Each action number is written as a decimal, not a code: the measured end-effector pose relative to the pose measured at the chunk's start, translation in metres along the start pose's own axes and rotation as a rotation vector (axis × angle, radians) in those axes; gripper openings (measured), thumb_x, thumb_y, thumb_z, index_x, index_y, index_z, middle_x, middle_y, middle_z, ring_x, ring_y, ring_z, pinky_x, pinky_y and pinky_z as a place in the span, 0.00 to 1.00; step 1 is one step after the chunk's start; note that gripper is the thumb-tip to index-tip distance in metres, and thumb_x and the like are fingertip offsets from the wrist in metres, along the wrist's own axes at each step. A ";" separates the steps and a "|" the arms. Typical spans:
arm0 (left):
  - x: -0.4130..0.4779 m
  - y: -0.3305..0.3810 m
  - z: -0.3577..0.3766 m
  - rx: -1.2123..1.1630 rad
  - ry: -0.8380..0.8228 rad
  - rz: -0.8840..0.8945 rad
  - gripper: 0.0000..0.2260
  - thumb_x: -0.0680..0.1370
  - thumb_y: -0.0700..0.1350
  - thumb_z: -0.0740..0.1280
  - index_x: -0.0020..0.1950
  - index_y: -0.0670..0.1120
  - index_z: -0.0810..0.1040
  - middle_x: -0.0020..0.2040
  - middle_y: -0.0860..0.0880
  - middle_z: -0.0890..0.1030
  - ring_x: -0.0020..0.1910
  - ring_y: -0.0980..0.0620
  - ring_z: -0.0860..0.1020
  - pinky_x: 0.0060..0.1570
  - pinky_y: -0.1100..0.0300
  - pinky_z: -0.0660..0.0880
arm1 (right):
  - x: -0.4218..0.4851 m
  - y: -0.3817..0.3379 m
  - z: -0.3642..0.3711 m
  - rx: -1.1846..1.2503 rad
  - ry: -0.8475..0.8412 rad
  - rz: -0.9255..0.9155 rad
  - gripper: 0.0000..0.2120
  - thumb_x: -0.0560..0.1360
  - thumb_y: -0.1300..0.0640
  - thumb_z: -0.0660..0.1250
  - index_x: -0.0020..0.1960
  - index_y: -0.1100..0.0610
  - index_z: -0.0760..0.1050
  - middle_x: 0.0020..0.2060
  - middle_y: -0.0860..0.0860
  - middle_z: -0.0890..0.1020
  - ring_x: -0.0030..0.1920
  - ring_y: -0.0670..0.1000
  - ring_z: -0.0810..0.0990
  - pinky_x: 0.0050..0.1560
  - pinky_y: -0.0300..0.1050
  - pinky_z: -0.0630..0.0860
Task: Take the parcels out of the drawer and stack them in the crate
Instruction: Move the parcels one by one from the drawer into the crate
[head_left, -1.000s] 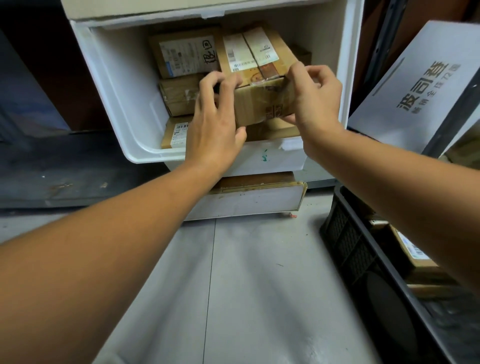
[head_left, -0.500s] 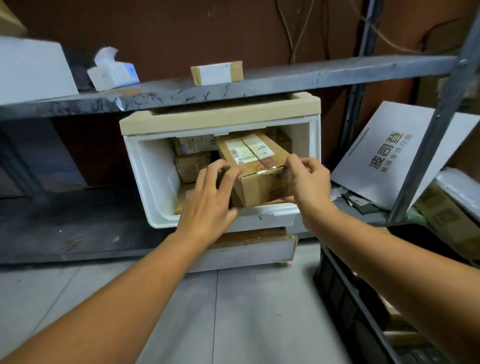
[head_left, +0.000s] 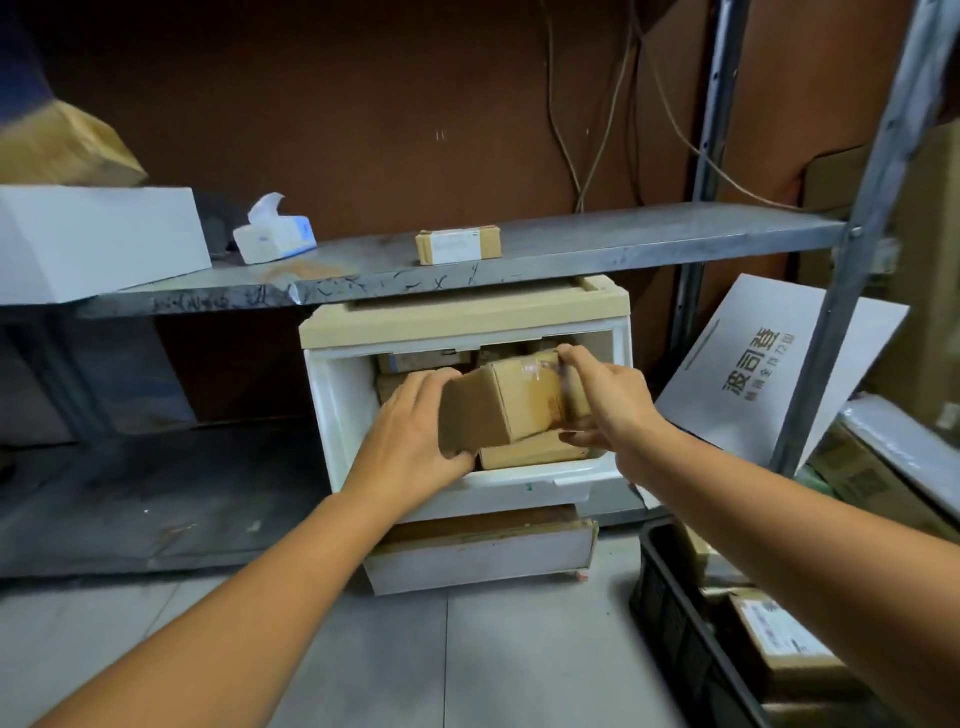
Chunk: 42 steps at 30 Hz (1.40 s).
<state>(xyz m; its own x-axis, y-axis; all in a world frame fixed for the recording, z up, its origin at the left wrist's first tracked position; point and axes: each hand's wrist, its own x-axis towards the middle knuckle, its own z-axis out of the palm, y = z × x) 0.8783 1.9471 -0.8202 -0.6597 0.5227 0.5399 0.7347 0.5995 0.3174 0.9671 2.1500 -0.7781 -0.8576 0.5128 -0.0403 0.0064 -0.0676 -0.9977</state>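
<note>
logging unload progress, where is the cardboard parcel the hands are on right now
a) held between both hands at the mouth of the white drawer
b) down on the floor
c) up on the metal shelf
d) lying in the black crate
a: the left hand and right hand grip the cardboard parcel from either side at the open white drawer, well short of the black crate.

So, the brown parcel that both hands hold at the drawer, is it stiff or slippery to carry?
Probably stiff: the parcel shows square edges between the left hand and right hand. Its glossy tape may be slick, but the bare cardboard should grip well.
</note>
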 end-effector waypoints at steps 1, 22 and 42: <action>-0.004 0.002 -0.003 -0.068 -0.005 -0.045 0.37 0.70 0.52 0.77 0.74 0.54 0.63 0.67 0.53 0.69 0.63 0.52 0.71 0.61 0.52 0.74 | -0.002 0.001 0.002 -0.012 0.012 -0.024 0.09 0.78 0.46 0.67 0.46 0.51 0.73 0.47 0.54 0.80 0.53 0.57 0.82 0.48 0.51 0.84; -0.020 0.017 -0.030 -0.814 -0.127 -0.693 0.18 0.79 0.62 0.64 0.58 0.52 0.82 0.51 0.52 0.86 0.55 0.49 0.82 0.58 0.52 0.76 | -0.027 0.045 -0.032 -1.289 -0.253 -0.897 0.51 0.72 0.63 0.74 0.81 0.44 0.46 0.81 0.51 0.50 0.75 0.57 0.62 0.61 0.52 0.78; -0.039 -0.004 -0.045 -1.006 -0.317 -0.985 0.20 0.79 0.57 0.69 0.67 0.52 0.73 0.58 0.44 0.83 0.58 0.44 0.82 0.59 0.44 0.79 | -0.040 0.018 -0.016 -0.692 -0.091 -0.498 0.35 0.67 0.34 0.72 0.69 0.45 0.66 0.56 0.43 0.76 0.54 0.45 0.77 0.50 0.45 0.79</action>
<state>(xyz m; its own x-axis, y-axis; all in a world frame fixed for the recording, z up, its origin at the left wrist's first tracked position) 0.9082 1.8977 -0.8073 -0.8627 0.3460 -0.3687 -0.3223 0.1855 0.9283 1.0102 2.1419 -0.7956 -0.8817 0.2711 0.3862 -0.0948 0.7001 -0.7078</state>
